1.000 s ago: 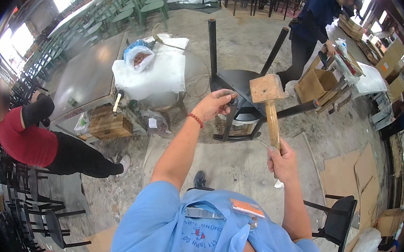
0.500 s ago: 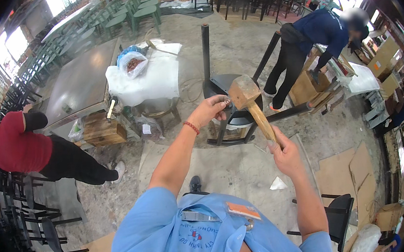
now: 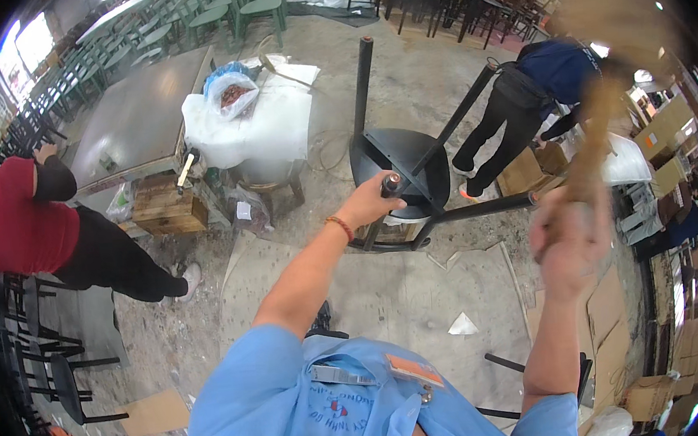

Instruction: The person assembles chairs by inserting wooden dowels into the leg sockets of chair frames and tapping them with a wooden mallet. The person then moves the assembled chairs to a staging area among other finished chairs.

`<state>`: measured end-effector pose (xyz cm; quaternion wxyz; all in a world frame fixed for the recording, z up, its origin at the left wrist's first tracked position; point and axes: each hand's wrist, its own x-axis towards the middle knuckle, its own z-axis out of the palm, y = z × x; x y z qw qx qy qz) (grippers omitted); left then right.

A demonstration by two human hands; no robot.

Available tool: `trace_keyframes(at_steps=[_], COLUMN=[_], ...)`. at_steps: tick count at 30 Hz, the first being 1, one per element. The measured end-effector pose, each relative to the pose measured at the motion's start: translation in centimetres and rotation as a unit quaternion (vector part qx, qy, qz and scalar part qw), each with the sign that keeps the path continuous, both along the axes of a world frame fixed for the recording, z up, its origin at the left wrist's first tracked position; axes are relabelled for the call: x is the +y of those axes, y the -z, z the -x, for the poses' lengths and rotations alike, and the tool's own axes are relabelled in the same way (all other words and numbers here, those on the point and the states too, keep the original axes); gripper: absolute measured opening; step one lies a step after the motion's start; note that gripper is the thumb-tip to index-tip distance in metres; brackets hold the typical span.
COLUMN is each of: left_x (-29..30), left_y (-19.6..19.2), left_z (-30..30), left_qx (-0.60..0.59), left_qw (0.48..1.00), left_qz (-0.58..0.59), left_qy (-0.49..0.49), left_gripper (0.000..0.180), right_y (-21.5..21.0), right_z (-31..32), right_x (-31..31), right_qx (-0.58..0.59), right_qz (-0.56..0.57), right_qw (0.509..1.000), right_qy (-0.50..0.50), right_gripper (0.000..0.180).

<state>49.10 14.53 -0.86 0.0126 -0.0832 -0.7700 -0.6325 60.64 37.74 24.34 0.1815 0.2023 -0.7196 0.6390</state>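
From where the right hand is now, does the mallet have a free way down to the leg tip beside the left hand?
Probably yes: the right hand holds the mallet raised, and nothing crosses the gap to the leg tip the left hand grips.

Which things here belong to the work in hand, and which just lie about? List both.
In use: upturned black stool, its leg gripped by the left hand; wooden mallet, blurred, raised in the right hand.

Lying about: wooden crate, grey table, white plastic sheet, cardboard.

The mallet (image 3: 600, 55) is a brown blur, its head smeared past telling. The right hand (image 3: 571, 240) gripping its handle is blurred too.
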Motion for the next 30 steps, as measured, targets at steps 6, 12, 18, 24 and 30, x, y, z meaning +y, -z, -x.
trace_keyframes(at_steps=[6,12,18,24,30], left_x=[2.1,2.0,5.4,2.3,-14.0], left_y=[-0.2,2.7,8.2,10.1,12.5], left_z=[0.1,-0.7,-11.9,-11.4,5.1], left_qx=[-0.013,0.007,-0.384,-0.392,-0.242], left_qw=[0.992,0.984,0.892,0.866,0.916], left_qz=[0.108,0.055,0.128,-0.29,-0.135], left_qy=[-0.062,-0.171,0.198,-0.114,-0.291], left_gripper=[0.049,0.057,0.055,0.032,0.026], right_y=[12.4,16.4,32.2,30.3,34.5], right_z=[3.1,-2.2,-6.5,-1.9,3.9], right_x=[5.5,15.8,12.4,-3.4,-0.3], right_qx=[0.043,-0.376,-0.43,-0.472,-0.574], right_qz=[-0.4,-0.361,-0.262,-0.136,-0.241], right_qw=[0.915,0.851,0.861,0.833,0.757], right_qy=[-0.012,0.062,-0.071,-0.254,-0.198], right_gripper=[0.046,0.046,0.057,0.068,0.049])
